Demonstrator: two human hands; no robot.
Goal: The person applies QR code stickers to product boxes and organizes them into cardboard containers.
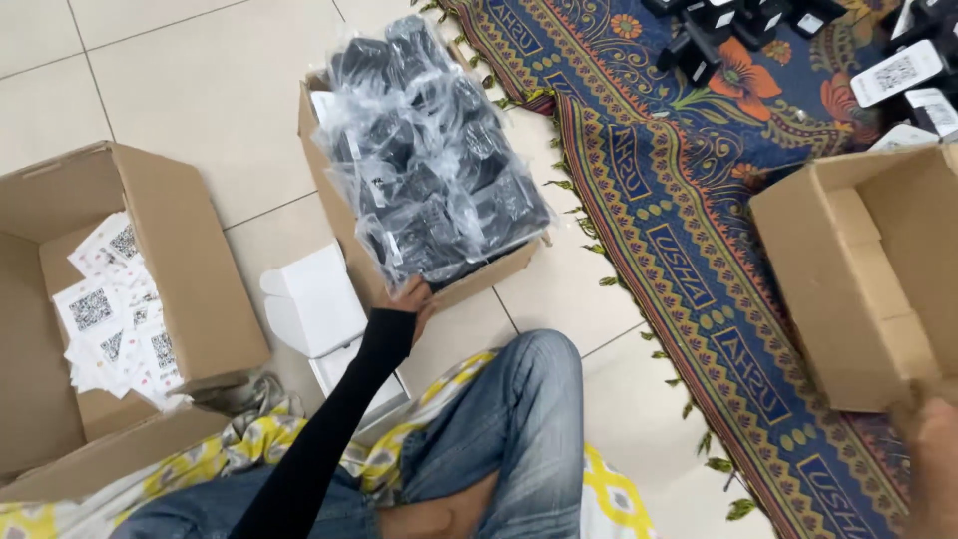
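Observation:
My left hand [411,299], in a long black sleeve, reaches forward and touches the near edge of a cardboard box [329,180] heaped with black devices in clear plastic bags [429,160]. Its fingers curl at the box's rim; whether they hold a bag I cannot tell. My right hand [933,469] shows blurred at the lower right corner, against the near corner of an open brown carton [858,289] on the rug. My bent knee in blue jeans [519,399] lies between the two.
An open carton [190,250] at left holds white printed cards [110,319]. A small white box [314,304] lies open by my arm. A patterned blue rug [679,230] carries several black devices [718,30] and white boxes [898,70] at the top right. Tiled floor surrounds.

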